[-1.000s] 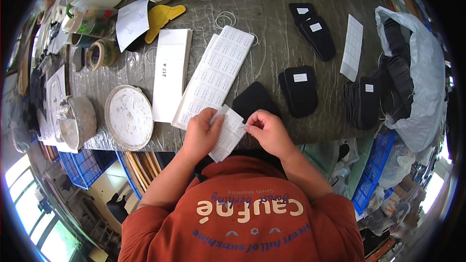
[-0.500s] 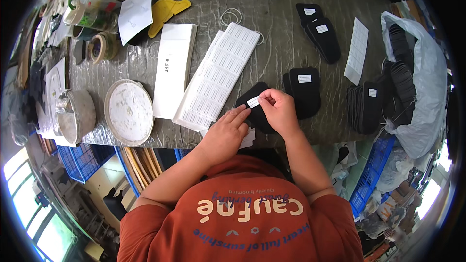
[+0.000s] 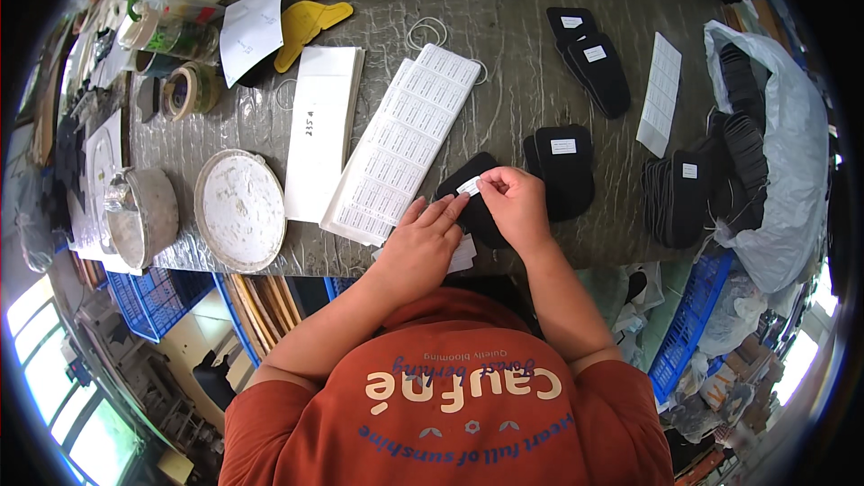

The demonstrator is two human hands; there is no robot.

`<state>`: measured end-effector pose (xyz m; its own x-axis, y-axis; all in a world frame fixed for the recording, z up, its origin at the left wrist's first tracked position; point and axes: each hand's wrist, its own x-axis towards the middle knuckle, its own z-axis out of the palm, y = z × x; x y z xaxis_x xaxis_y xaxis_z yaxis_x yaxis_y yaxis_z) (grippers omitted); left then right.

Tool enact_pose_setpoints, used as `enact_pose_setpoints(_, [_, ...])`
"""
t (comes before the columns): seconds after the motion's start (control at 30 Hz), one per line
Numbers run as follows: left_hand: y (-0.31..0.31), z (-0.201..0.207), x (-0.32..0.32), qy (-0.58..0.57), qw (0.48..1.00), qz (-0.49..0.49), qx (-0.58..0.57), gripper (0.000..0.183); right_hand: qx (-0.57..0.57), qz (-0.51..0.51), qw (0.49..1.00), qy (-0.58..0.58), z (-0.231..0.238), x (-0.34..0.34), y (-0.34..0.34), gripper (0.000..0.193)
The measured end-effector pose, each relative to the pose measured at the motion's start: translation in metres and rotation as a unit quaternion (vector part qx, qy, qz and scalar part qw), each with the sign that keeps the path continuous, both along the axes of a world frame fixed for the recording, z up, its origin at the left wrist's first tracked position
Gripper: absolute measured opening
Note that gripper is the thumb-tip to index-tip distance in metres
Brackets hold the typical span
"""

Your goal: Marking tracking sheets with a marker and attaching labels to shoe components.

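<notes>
A white label (image 3: 469, 186) lies at the upper part of a black insole-shaped pad (image 3: 470, 170) near the table's front edge. The thumb and fingertips of my right hand (image 3: 516, 207) pinch the label's right end. My left hand (image 3: 421, 241) rests with fingers stretched out, their tips on the pad's left edge just below the label. Part of that pad is covered by both hands. Beside my right hand lie overlapping black pads, the top pad (image 3: 565, 182) bearing a white label. A white scrap of paper (image 3: 464, 255) shows beside my left hand's wrist.
Left of my hands lie printed label sheets (image 3: 405, 130) and a stack of white cards (image 3: 315, 139). A round white lid (image 3: 240, 207) and a pot (image 3: 144, 216) stand farther left. Rightward are more labelled pads (image 3: 598, 76), a label strip (image 3: 660, 94) and a plastic bag (image 3: 792, 153) of pads.
My left fingertips have edged slightly right along the pad. My right hand keeps its pinch on the label with hardly any movement.
</notes>
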<state>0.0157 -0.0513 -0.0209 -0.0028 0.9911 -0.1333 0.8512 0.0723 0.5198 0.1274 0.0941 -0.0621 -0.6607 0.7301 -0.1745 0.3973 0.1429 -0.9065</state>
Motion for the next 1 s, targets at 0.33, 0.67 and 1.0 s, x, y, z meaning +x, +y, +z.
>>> enact_pose_setpoints(0.33, [0.000, -0.001, 0.003, 0.007, 1.000, 0.013, -0.002, 0.017, 0.018, -0.065, 0.995, -0.077, 0.005, -0.011, -0.002, 0.026])
enact_pose_setpoints(0.67, [0.004, -0.007, -0.006, -0.122, 0.992, 0.009, 0.018, 0.013, 0.269, -0.018, 0.963, -0.020, 0.002, -0.007, 0.011, 0.016])
enact_pose_setpoints(1.0, [0.003, -0.010, -0.014, -0.183, 0.983, 0.015, 0.016, 0.011, 0.151, -0.158, 0.975, -0.044, 0.046, 0.022, 0.070, 0.014])
